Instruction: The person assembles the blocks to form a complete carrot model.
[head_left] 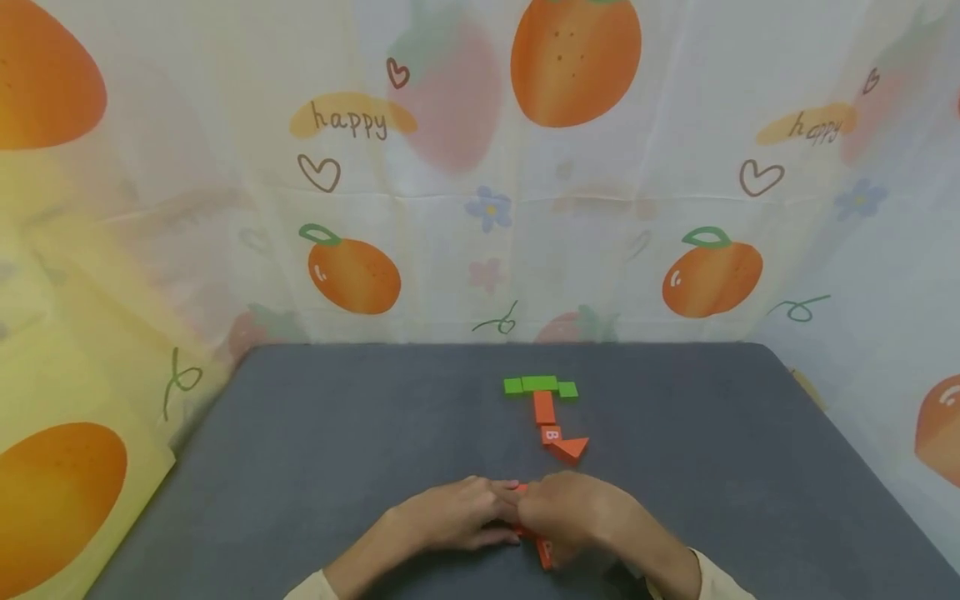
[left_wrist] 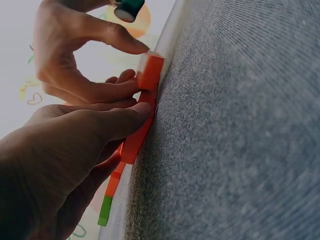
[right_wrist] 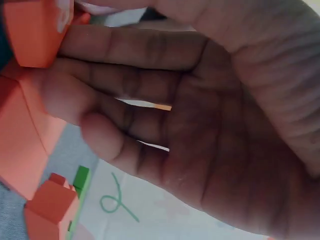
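My left hand [head_left: 457, 512] holds an orange block [left_wrist: 137, 142] on the grey table, its thumb along the near side in the left wrist view and its other fingers on the far side. My right hand [head_left: 577, 508] pinches a second orange block [left_wrist: 151, 72] at the end of the first, between thumb and fingers. This block [head_left: 546, 553] bears a white mark on one face. In the right wrist view the pinched block [right_wrist: 32, 32] is at the upper left, over other orange blocks [right_wrist: 20, 135]. The hands partly cover these blocks in the head view.
Farther back, a row of green blocks [head_left: 540, 383] lies crosswise. From it an upright orange block [head_left: 544, 408], an orange cube [head_left: 551, 435] marked B and an orange triangle [head_left: 572, 450] lead toward the hands. A fruit-print cloth [head_left: 435, 208] hangs behind the table [head_left: 337, 433].
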